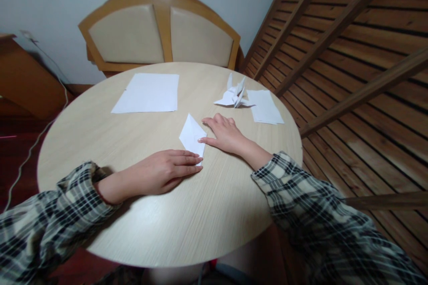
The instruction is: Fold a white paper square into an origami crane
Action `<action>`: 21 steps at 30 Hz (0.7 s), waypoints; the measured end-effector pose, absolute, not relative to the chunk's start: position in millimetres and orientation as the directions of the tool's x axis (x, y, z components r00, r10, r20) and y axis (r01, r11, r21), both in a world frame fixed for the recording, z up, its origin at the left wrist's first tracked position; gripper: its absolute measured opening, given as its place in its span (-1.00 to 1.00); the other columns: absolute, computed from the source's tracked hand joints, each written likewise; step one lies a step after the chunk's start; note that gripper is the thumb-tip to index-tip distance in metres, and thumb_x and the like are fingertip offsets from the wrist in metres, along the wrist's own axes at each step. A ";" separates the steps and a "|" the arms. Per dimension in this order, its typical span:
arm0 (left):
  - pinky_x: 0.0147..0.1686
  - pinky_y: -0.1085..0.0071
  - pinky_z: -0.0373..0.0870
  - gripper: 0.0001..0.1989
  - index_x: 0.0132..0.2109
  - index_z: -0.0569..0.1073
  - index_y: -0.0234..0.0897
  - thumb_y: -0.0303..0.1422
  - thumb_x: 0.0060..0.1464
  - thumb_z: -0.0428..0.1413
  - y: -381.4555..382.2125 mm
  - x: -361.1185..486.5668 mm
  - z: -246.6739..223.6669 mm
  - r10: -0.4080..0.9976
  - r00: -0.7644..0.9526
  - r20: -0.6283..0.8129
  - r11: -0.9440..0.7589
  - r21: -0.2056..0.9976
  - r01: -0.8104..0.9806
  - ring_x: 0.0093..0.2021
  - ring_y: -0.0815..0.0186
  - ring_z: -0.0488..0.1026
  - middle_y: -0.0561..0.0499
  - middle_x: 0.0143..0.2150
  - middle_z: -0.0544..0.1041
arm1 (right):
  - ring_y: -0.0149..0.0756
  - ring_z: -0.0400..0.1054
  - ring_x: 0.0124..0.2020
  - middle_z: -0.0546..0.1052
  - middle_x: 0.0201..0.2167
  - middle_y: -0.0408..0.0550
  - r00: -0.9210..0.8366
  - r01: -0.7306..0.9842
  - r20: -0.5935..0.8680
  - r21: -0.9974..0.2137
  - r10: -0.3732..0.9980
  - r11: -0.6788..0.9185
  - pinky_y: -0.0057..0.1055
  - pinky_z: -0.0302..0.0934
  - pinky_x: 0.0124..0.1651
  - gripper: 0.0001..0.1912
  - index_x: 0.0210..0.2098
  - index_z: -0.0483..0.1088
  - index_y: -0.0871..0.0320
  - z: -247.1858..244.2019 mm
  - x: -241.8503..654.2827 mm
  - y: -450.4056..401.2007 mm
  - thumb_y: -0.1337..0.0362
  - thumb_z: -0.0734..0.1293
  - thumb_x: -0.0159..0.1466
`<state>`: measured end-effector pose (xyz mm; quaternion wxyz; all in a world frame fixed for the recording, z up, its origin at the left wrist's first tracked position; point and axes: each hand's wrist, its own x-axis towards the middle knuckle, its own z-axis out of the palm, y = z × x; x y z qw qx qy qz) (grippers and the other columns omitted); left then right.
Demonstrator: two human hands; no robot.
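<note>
Pressing lightly on a white folded paper [191,131], two bare hands meet over a round, pale wooden table [160,236]. The paper lies between them, a kite-like shape with one point directed away from the person and its narrower end under the fingers of the left hand [167,170]. That hand is laid flat, its fingers straight and close together. The right hand [225,134] is spread, with a wide gap between thumb and index finger: the thumb tip touches the paper's right side, while the index finger reaches forward just beside its edge. Neither hand grips around anything.

Beyond the left hand lies a stack of white sheets [147,92], well apart from it. Past the right hand stand white origami figures [234,93] with pointed tips — they cluster so closely that I cannot tell their number. Farther right of that hand, some smaller white papers [266,107] lie by the figures. Plaid sleeves [294,196] cover both forearms — black and cream, gathered above the wrists.
</note>
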<state>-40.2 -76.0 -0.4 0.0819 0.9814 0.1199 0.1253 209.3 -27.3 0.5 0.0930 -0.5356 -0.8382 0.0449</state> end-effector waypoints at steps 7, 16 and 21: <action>0.26 0.22 0.40 -0.57 0.27 0.44 -0.26 -0.50 0.33 -0.05 -74.7 -39.8 0.7 0.265 0.936 0.234 -0.949 0.234 0.210 0.27 0.15 0.43 -0.14 0.26 0.50 | -0.02 0.32 0.05 0.42 0.03 0.10 -0.348 0.907 0.167 -0.190 0.922 0.376 -0.13 0.08 0.11 -0.64 0.13 0.42 0.10 -2.2 206.6 -19.8 0.09 0.26 0.43; 0.18 0.25 0.46 -0.58 0.16 0.53 -0.17 -0.53 0.27 -0.02 -66.0 -38.5 -1.0 0.296 0.902 0.315 -0.897 0.416 0.149 0.17 0.19 0.50 -0.11 0.16 0.57 | -0.11 0.28 0.03 0.44 -0.06 0.05 -0.485 0.771 0.196 -0.365 0.852 0.522 -0.19 0.12 0.15 -0.69 0.02 0.53 0.12 -7.8 205.8 -14.1 0.13 0.39 0.34; 0.09 0.16 0.46 -0.70 0.06 0.56 -0.21 -0.43 0.32 -0.02 -48.2 -32.3 -5.7 0.551 0.739 0.386 -0.797 0.506 0.330 0.03 0.17 0.52 -0.11 -0.03 0.62 | -0.14 0.31 0.00 0.44 -0.09 0.02 -0.449 0.726 0.185 -0.495 0.874 0.477 -0.19 0.17 0.16 -0.66 -0.01 0.54 0.10 -11.6 207.0 -9.4 0.14 0.46 0.26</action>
